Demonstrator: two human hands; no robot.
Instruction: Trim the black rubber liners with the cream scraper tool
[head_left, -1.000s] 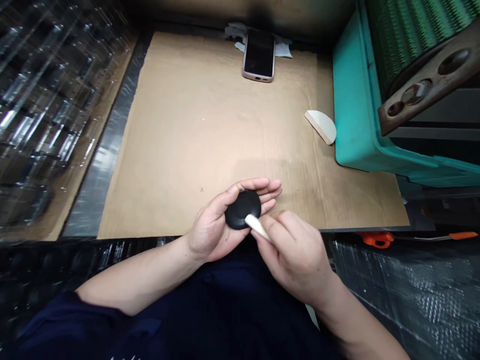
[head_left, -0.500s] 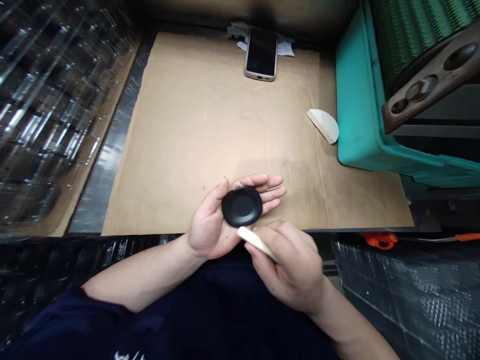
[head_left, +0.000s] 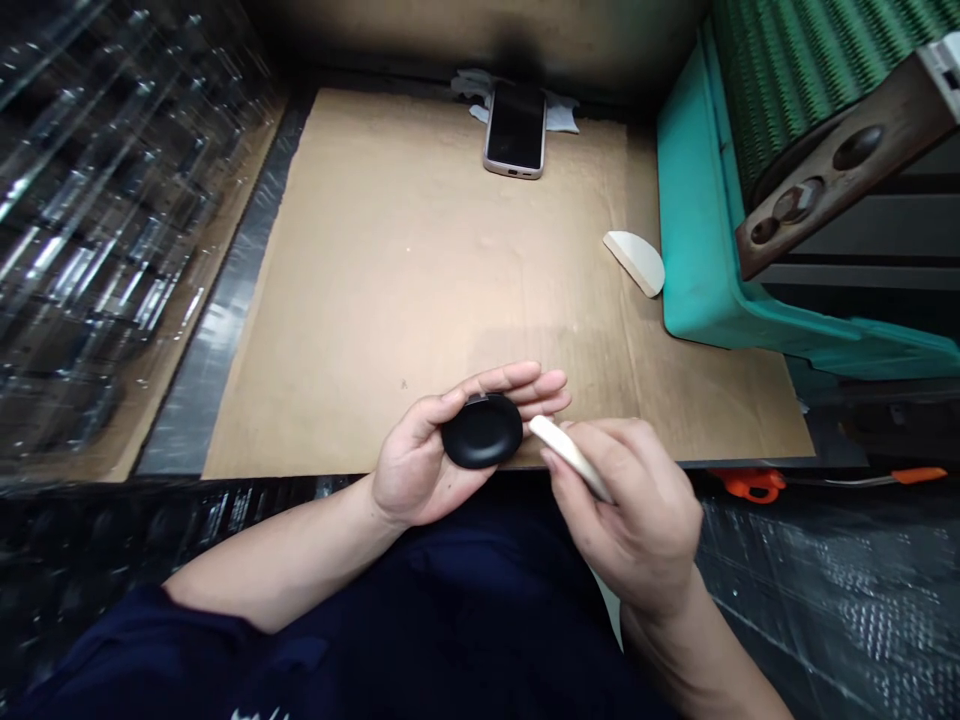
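Black disc [head_left: 482, 432], dished face up, lies in my left grip [head_left: 420, 460]: palm and outstretched fingers under it, thumb at its upper-left rim, so I log a light hold. Small notch seen at the disc's far rim. My right grip [head_left: 637, 510] is closed on a white pad [head_left: 571, 459], pinched between thumb and fingers, free end pointing toward the left grip. I read the pad's tip as just right of the disc, clear of it; whether it touches the left fingers behind, I cannot tell from my feed.

Around the grips: cardboard [head_left: 420, 290] spreads ahead of both, laid on the bench [head_left: 221, 330]. Well ahead of the left grip I note a phone [head_left: 515, 130], dark screen up, on white tissue [head_left: 564, 116]. Ahead of the right grip lies a half-round block [head_left: 636, 262], just beside a turquoise crate [head_left: 690, 230]; contact unclear. Right of the right grip, an orange handle [head_left: 729, 480]. Well left of the left grip, glossy plastic [head_left: 112, 230], details blurred.
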